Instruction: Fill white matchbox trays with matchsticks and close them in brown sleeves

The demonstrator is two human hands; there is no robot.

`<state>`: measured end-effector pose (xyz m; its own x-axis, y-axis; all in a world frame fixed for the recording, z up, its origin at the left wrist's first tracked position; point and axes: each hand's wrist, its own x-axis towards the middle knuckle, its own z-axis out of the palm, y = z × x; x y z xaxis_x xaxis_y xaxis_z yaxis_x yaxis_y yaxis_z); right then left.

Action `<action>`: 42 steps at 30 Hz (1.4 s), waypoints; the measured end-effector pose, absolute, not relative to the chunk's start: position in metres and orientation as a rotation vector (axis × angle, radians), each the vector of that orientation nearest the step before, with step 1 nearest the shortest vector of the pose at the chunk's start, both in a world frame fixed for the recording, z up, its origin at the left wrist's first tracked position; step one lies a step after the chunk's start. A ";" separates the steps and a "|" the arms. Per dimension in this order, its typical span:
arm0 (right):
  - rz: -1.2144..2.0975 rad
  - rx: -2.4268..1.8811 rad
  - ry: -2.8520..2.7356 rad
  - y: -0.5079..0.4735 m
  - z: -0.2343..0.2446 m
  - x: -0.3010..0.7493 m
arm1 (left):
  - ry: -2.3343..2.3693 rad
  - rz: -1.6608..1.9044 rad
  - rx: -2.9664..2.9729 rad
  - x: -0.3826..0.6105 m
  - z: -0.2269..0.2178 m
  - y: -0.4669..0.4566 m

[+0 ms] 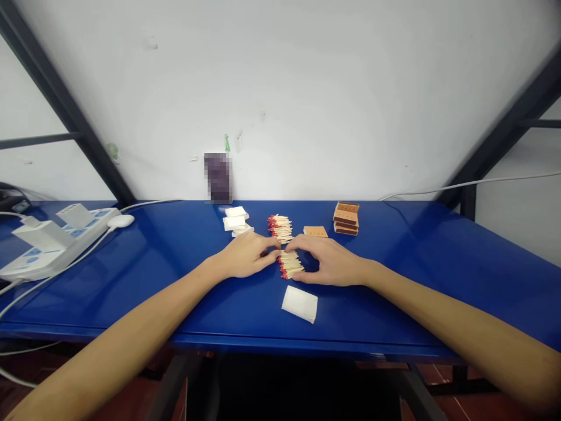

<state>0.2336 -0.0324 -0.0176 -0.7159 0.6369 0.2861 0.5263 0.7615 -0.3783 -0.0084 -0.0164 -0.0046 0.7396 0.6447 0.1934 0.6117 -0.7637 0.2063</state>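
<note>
Two groups of red-headed wooden matches lie on the blue table, heads to the left. My right hand [331,260] is curved round the nearer matches [290,264], index finger at their far side and thumb at their near side. At the left end of that bunch, my left hand [248,254] has its thumb and index finger close together, touching the matches. Just beyond my fingertips is the farther group of matches [281,228]. Closer to me lies a white matchbox tray [300,303], slightly askew. The other fingers of both hands are mostly hidden.
White matchbox trays [235,222] are piled at the left back. An orange-brown matchbox sleeve [315,231] lies beside stacked sleeves [346,219] on the right. A power strip [65,248] with plugs and white cables occupies the table's left side. A blurred dark rectangle [218,178] leans against the wall.
</note>
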 end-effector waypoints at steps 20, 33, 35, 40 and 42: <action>0.398 -0.834 -2.500 -0.030 -0.021 0.230 | 1.039 0.393 2.776 -0.004 -0.003 -0.023; 0.380 -0.830 -2.470 -0.029 -0.023 0.228 | 1.049 0.392 2.831 -0.001 -0.002 -0.025; 0.386 -0.833 -2.470 -0.028 -0.023 0.228 | 1.037 0.399 2.827 -0.001 -0.002 -0.025; 0.391 -0.844 -2.462 -0.028 -0.023 0.227 | 1.032 0.398 2.791 -0.001 -0.003 -0.025; 0.397 -0.840 -2.453 -0.027 -0.024 0.227 | 1.025 0.406 2.772 -0.001 -0.003 -0.025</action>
